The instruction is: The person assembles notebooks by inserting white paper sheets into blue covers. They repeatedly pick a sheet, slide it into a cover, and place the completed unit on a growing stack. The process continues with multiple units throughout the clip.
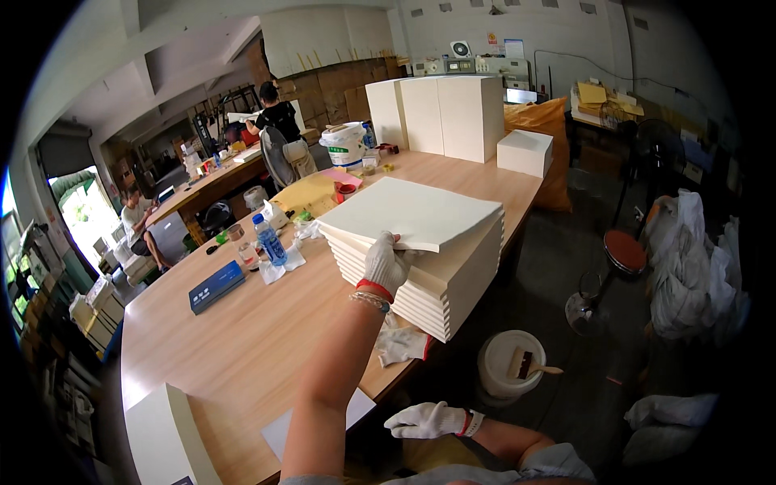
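My left hand (386,265), in a white knitted glove with red cuff, closes on the near corner of the top paper block (412,212). That block's near edge is bent up a little off the stack. Under it lie several thick cream paper blocks (467,283), their edges stepped in a staggered pile at the table's right side. Lower down, off the table's edge, my right hand (428,421) is also gloved; its fingers lie stretched out and hold nothing. Between the two, a loose white glove (404,345) rests on the table edge.
On the wooden table (267,339) stand a blue box (217,287), water bottle (269,240), white bucket (343,145) and tall paper stacks (444,117). A lidded bucket (511,364) with a brush (529,366) stands on the floor, near a stool (625,250). Two people work farther off.
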A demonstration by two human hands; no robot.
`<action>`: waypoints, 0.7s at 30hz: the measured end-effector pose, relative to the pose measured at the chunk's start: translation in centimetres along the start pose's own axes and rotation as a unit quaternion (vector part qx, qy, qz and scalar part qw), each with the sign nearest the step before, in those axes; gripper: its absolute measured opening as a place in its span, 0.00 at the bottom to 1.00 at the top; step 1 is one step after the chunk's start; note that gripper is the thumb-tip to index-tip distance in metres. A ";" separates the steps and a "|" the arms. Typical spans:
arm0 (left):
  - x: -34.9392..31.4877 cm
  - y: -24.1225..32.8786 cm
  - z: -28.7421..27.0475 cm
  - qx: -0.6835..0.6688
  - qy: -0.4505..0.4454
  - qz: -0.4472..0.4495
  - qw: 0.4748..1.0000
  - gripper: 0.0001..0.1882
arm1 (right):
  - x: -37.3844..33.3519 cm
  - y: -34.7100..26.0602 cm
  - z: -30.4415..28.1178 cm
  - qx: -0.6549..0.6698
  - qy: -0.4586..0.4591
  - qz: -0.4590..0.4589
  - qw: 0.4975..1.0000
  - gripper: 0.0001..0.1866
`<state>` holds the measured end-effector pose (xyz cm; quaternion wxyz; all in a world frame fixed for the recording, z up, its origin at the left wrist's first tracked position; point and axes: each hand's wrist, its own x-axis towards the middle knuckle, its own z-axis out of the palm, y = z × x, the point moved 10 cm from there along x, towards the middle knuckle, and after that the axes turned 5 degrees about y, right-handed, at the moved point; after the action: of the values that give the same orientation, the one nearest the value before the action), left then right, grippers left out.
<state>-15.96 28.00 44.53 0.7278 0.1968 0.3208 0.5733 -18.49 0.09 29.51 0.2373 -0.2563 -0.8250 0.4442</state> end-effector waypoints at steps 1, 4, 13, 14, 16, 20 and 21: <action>0.6 0.4 -0.4 -0.024 -0.011 0.003 1.000 0.14 | 0.4 -0.1 0.0 0.011 -0.003 -0.002 1.000 0.21; 0.6 3.1 -3.1 -0.092 -0.030 0.011 0.995 0.12 | 2.0 -1.0 -0.3 0.055 0.007 -0.007 0.998 0.18; -18.2 12.4 -24.2 0.029 0.048 0.014 0.998 0.23 | 10.5 0.9 -11.9 0.557 0.195 0.030 0.807 0.35; -20.3 13.2 -26.5 0.037 0.049 0.043 0.997 0.24 | 11.8 0.6 -12.4 0.533 0.217 0.035 0.817 0.34; -23.6 14.2 -31.3 0.058 0.052 0.097 0.992 0.27 | 15.3 1.7 -11.5 0.463 0.186 0.072 0.863 0.32; -24.8 13.5 -40.7 0.119 0.150 0.092 0.977 0.30 | 21.3 6.2 -6.9 0.118 0.071 0.133 0.981 0.29; -24.9 13.4 -42.2 0.119 0.140 0.082 0.980 0.26 | 22.0 6.3 -6.1 0.034 0.055 0.161 0.985 0.28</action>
<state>-58.11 4.20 29.02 0.5978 0.2258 0.4681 0.6104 -30.03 20.76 30.74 0.2165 -0.4011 -0.7432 0.4898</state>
